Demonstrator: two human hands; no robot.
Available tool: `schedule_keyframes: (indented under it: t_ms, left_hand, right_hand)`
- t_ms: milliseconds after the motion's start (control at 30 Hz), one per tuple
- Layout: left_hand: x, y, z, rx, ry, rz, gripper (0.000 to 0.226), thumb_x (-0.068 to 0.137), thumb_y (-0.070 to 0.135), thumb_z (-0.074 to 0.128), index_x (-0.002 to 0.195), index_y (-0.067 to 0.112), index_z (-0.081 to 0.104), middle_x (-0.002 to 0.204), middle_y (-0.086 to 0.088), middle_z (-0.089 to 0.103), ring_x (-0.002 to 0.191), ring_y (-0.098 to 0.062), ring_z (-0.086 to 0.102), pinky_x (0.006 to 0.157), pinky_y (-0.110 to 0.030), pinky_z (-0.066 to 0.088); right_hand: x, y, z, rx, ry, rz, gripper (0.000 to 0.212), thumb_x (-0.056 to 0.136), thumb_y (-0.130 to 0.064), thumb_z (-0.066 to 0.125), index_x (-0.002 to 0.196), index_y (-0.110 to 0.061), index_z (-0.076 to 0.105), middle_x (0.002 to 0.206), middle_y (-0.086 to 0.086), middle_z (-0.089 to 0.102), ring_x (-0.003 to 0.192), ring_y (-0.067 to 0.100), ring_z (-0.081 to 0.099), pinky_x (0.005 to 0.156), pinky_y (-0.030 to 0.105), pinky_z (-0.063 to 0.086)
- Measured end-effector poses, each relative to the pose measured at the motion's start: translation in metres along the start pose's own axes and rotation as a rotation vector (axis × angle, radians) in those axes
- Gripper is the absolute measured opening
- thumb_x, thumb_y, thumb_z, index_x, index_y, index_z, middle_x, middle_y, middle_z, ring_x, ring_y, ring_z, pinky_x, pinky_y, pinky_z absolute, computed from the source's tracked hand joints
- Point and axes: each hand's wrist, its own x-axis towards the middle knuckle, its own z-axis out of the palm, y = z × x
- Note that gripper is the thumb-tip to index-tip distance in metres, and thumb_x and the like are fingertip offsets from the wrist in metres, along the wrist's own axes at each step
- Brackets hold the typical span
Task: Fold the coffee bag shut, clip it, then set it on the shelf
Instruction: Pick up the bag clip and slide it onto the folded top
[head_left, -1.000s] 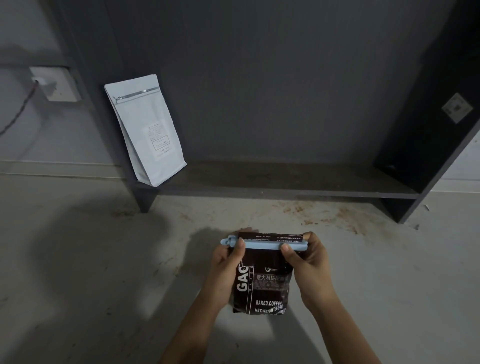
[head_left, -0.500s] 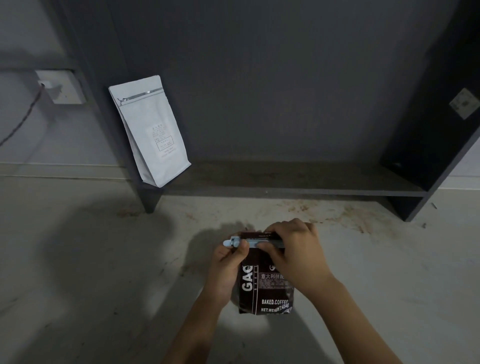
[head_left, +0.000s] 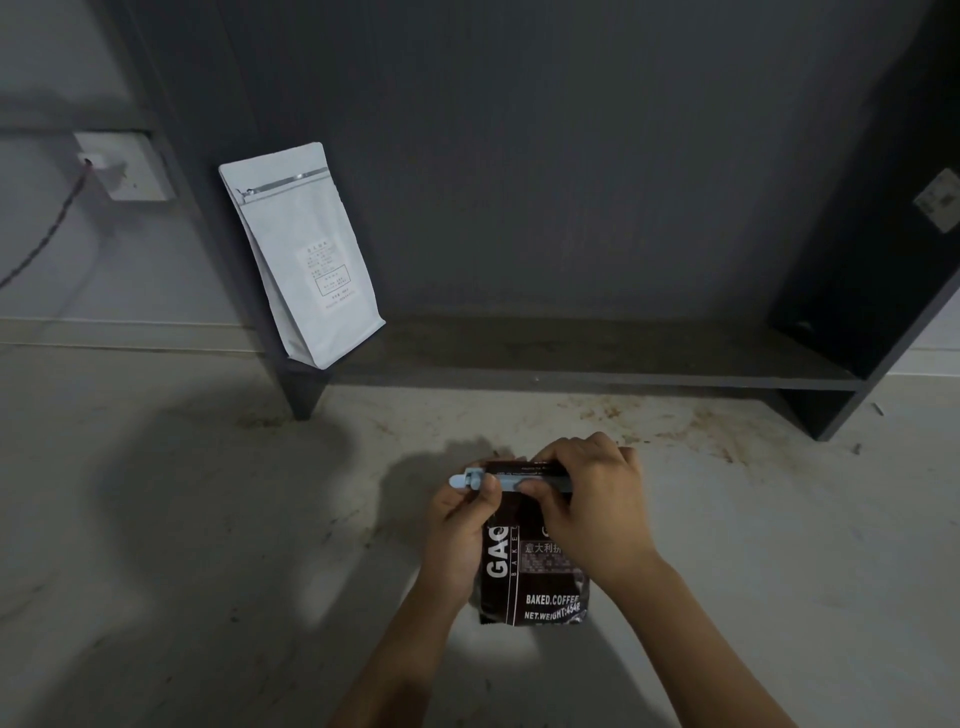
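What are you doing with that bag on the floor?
A person is sealing a dark coffee bag on the floor. The left hand pinches the hinge end of a pale blue clip across the bag's folded top; the right hand presses along it. The dark shelf behind holds only a white bag.

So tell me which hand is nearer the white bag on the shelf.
Left. The left hand pinches the clip's hinge end on the dark coffee bag, on the side toward the white bag. The right hand presses the clip farther right.
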Motion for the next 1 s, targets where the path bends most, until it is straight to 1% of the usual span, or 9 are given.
schedule_keyframes:
  t_ms: [100,200,333,400,500,567,700,833,1000]
  left_hand:
    - [-0.001,-0.002,0.003,-0.038,0.011,0.008,0.027,0.083,0.020,0.052,0.090,-0.003,0.062,0.072,-0.007,0.073,0.068,-0.020,0.070,0.059,-0.024,0.056]
    - [0.000,-0.003,0.004,-0.058,0.024,0.037,0.034,0.080,0.030,0.063,0.091,-0.002,0.063,0.075,-0.007,0.074,0.071,-0.021,0.070,0.061,-0.025,0.056]
    - [0.000,-0.004,0.004,-0.040,0.027,0.031,0.020,0.085,0.016,0.054,0.088,-0.001,0.063,0.071,-0.006,0.074,0.068,-0.020,0.070,0.058,-0.024,0.056]
    - [0.002,-0.004,0.003,0.005,0.026,0.024,0.021,0.083,0.018,0.056,0.090,-0.001,0.063,0.071,-0.005,0.074,0.068,-0.020,0.070,0.059,-0.024,0.056]
    - [0.004,-0.003,-0.001,-0.008,0.026,0.010,0.033,0.075,0.034,0.066,0.089,0.004,0.066,0.074,-0.005,0.074,0.071,-0.020,0.070,0.061,-0.027,0.056]
    - [0.004,-0.002,0.000,-0.073,0.002,-0.005,0.051,0.062,0.047,0.078,0.092,0.007,0.067,0.078,-0.006,0.074,0.075,-0.021,0.070,0.062,-0.028,0.057]
    - [0.005,0.000,-0.002,-0.105,-0.037,0.003,0.065,0.054,0.049,0.082,0.096,0.003,0.063,0.081,-0.005,0.074,0.076,-0.019,0.070,0.063,-0.025,0.057]
    - [0.004,-0.002,-0.004,-0.064,-0.019,0.022,0.060,0.053,0.052,0.081,0.088,0.006,0.066,0.075,-0.005,0.074,0.072,-0.019,0.070,0.061,-0.024,0.057]
    - [0.001,-0.006,0.000,-0.036,0.018,0.027,0.055,0.053,0.055,0.080,0.083,0.010,0.070,0.073,-0.005,0.075,0.070,-0.019,0.071,0.060,-0.024,0.056]
  right_hand:
    - [-0.001,-0.001,0.000,0.009,0.015,0.011,0.023,0.070,-0.044,0.055,0.076,-0.023,0.062,0.071,-0.006,0.068,0.075,0.020,0.058,0.069,0.033,0.035]
    - [0.000,-0.001,0.000,0.028,0.008,0.034,0.019,0.068,-0.040,0.060,0.075,-0.023,0.062,0.071,-0.006,0.068,0.076,0.020,0.057,0.069,0.033,0.033]
    - [0.001,-0.001,0.000,0.025,0.008,0.039,0.018,0.067,-0.038,0.061,0.074,-0.022,0.062,0.070,-0.006,0.068,0.074,0.020,0.057,0.069,0.034,0.033]
    - [0.001,-0.002,0.000,0.022,0.006,0.036,0.017,0.067,-0.038,0.061,0.074,-0.022,0.062,0.069,-0.006,0.068,0.073,0.020,0.058,0.069,0.033,0.034]
    - [0.002,-0.002,0.002,0.027,0.005,0.044,0.018,0.068,-0.039,0.061,0.075,-0.023,0.062,0.070,-0.006,0.068,0.074,0.019,0.058,0.069,0.033,0.034]
    - [0.001,-0.002,0.003,0.028,0.007,0.057,0.019,0.068,-0.040,0.060,0.076,-0.023,0.062,0.071,-0.006,0.068,0.075,0.019,0.058,0.069,0.033,0.034]
    - [0.000,-0.002,0.003,0.007,0.001,0.041,0.027,0.071,-0.047,0.051,0.078,-0.024,0.062,0.071,-0.006,0.068,0.074,0.019,0.058,0.069,0.033,0.036]
    - [0.000,-0.005,-0.004,-0.107,-0.051,-0.027,0.034,0.074,-0.050,0.042,0.081,-0.024,0.063,0.070,-0.005,0.067,0.074,0.019,0.058,0.070,0.035,0.037]
    - [0.002,-0.014,0.001,-0.160,-0.059,-0.056,0.036,0.074,-0.050,0.041,0.071,-0.022,0.063,0.065,-0.006,0.067,0.066,0.018,0.058,0.070,0.033,0.037]
